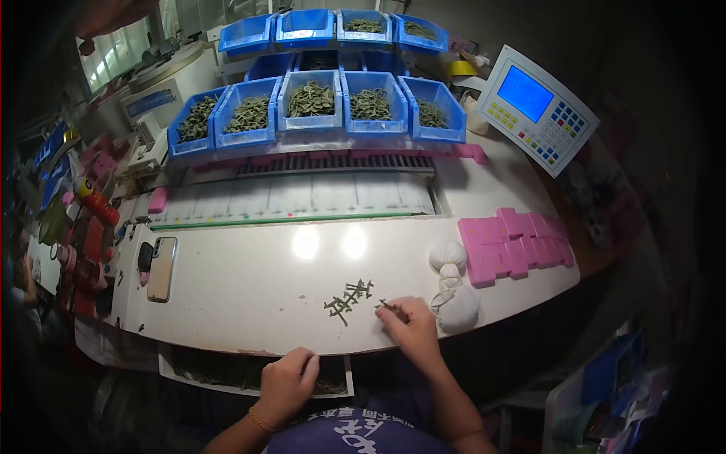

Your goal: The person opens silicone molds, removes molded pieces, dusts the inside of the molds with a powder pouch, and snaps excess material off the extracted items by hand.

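Note:
My right hand [412, 324] is over the white tabletop, its thumb and fingers pinching a small dark green piece [388, 306], thin and branched like a dried plant bit. Just left of it lies a loose cluster of similar green pieces [349, 300] on the table. My left hand [290, 380] hangs at the table's front edge, above an open drawer [350, 376] with more dark green stuff in it. Its fingers are curled in with the thumb against them; whatever they hold, if anything, is hidden.
Blue bins [246, 113], several with green pieces, stand in tiers behind a long slotted machine bed [302, 198]. A phone [162, 269] lies at left. White tied bags [457, 306] and pink blocks [514, 246] sit at right, below a control panel [533, 106].

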A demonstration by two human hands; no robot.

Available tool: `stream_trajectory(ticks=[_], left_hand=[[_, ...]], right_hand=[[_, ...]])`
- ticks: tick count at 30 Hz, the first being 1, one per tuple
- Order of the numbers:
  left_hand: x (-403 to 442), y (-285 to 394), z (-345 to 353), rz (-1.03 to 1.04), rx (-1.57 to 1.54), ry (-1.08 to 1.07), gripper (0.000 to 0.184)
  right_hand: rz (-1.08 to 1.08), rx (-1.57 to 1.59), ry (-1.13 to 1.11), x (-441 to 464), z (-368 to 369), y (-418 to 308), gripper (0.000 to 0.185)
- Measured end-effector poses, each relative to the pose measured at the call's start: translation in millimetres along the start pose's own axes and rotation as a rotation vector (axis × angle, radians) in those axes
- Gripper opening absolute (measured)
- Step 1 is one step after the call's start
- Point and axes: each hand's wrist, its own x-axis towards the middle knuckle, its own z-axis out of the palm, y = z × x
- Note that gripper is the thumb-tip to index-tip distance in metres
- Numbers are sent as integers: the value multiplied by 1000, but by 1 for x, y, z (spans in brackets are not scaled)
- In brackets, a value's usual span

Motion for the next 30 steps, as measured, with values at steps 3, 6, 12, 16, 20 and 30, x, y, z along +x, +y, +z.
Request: stream_trajectory(ticks=[3,6,12,16,20,30], left_hand=[[-6,-27,-15,12,162,-146,21],[4,-32,-19,72,225,-150,20],[115,-10,19,459,-38,101,15],[140,-10,44,524,73,76,12],[135,-15,50,430,-20,54,10],[75,27,15,132,-423,-150,14]], right_hand=[[-152,-250,180,16,-6,10,50],[-165,-208,270,19,-3,6,49],[-200,-53,236,5,3,5,41],[-195,-53,252,-8,-9,8,37],[-163,2,256,-14,-13,13,30],[190,490,-130,-1,13,-23,17]])
